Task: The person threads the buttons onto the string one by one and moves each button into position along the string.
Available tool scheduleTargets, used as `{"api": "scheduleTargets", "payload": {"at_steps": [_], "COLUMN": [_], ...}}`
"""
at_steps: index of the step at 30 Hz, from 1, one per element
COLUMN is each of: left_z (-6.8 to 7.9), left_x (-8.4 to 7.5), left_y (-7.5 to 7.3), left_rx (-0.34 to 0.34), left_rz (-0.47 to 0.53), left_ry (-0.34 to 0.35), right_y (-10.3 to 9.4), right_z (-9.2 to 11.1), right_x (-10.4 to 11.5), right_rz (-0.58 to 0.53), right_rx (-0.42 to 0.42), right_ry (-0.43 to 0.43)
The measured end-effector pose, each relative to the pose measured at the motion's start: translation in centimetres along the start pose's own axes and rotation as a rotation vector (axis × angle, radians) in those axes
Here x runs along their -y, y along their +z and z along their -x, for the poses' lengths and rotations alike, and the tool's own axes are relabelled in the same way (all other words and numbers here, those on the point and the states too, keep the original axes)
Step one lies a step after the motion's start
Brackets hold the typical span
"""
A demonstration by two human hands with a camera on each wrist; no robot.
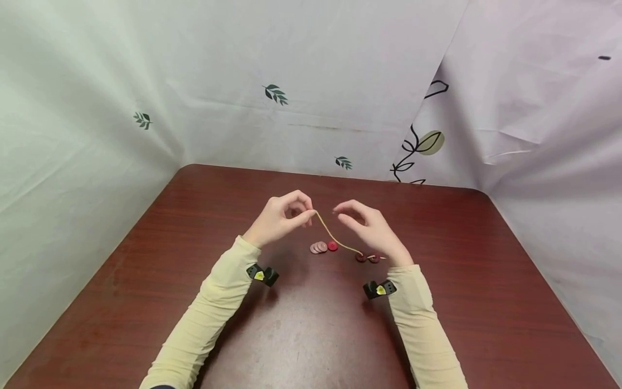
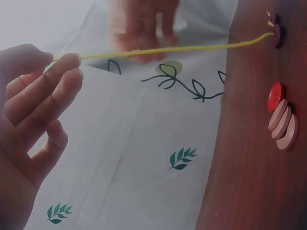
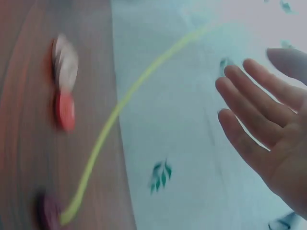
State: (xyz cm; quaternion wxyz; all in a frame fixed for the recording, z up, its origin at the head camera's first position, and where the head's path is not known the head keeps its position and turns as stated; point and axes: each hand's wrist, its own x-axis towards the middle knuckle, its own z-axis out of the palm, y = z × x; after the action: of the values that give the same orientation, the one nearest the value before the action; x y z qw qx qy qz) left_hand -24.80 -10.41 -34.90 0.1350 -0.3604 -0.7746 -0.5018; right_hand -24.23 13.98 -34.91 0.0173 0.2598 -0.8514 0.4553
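Note:
My left hand (image 1: pixel 286 216) pinches one end of a yellow cord (image 1: pixel 332 236) between thumb and forefinger, above the table. From there the cord slopes down to the right and runs through two dark maroon buttons (image 2: pixel 277 36) lying on the table, with a short tail beyond them. Beside the cord, my right hand (image 1: pixel 367 225) is raised with relaxed fingers, holding nothing. Below and between the hands lie a bright red button (image 1: pixel 332 246) and several pale pink buttons (image 1: pixel 318 247) that overlap in a row. The right wrist view shows this hand's spread fingers (image 3: pixel 254 105).
The dark reddish-brown table (image 1: pixel 291 335) has rounded far corners. White sheeting with leaf prints (image 1: pixel 218 124) hangs behind it and along both sides. Each cream sleeve carries a black wrist camera, one on the left (image 1: pixel 263 274) and one on the right (image 1: pixel 379 289).

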Motion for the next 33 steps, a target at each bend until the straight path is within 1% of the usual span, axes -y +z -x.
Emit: {"api": "scheduleTargets", "payload": {"at_steps": [3,5,8,15,20,24,29,33], "left_z": [0.0,0.0,0.1,0.0,0.0,0.0,0.0,0.0], "left_x": [0.1,0.2,0.3,0.5,0.5,0.4,0.4,0.3], "left_y": [0.2,0.4,0.6,0.9,0.9,0.9,0.8,0.8], "left_rx": [0.017,0.027,0.038,0.051,0.069,0.084,0.111,0.119], "left_rz": [-0.002,-0.001,-0.012,-0.032,-0.032,-0.021,-0.008,0.000], "left_ry": [0.015,0.023,0.030,0.051,0.046,0.028,0.001,-0.004], "right_y": [0.7,1.1,1.3,1.3,1.1,1.0,1.0,0.9], "right_z": [0.0,0.0,0.0,-0.1,0.0,0.0,0.1,0.1], "right_x": [1.1,1.5,1.7,1.1,1.0,1.2,1.4,1.3], "right_rz": [-0.101,-0.160,-0.189,-0.144,-0.170,-0.179,-0.152,-0.150], "right_rx": [0.048,0.089,0.114,0.051,0.045,0.034,0.018,0.007], "right_ry": [-0.016,-0.007,0.001,0.067,0.082,0.090,0.079,0.072]}}
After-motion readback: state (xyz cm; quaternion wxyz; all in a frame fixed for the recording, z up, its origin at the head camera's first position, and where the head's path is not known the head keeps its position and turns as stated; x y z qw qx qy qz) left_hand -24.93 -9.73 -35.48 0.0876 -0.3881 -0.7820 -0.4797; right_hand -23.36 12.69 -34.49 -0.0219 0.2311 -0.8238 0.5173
